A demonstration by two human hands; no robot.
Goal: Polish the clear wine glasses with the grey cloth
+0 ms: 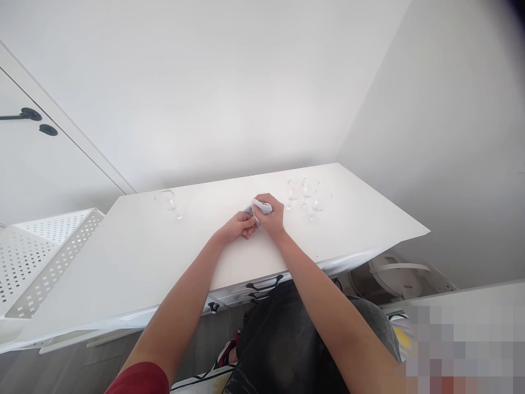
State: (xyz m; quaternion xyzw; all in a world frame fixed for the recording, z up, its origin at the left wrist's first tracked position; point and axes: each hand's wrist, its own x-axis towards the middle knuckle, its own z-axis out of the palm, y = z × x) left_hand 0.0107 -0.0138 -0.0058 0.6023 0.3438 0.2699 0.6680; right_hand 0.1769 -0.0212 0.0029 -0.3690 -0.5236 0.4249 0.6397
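Note:
Over the middle of the white tabletop, my two hands meet. My right hand [269, 212] is closed around a folded white cloth [262, 206], whose edge bulges out above the fingers. Close against it, my left hand [238, 226] has its fingers curled in a pinch by the cloth's lower left side; what they grip is hidden. A little right of my hands stand three clear stemmed glasses [310, 187]. One more clear stemmed glass [167, 200] stands apart on the left, looking tilted in this wide view.
The white tabletop [135, 257] runs along a bare wall, with drawers and black handles [264, 284] at its front edge. A white perforated panel [53, 262] adjoins its left end. Below right sits a round white object [396, 276]. My lap is close to the drawers.

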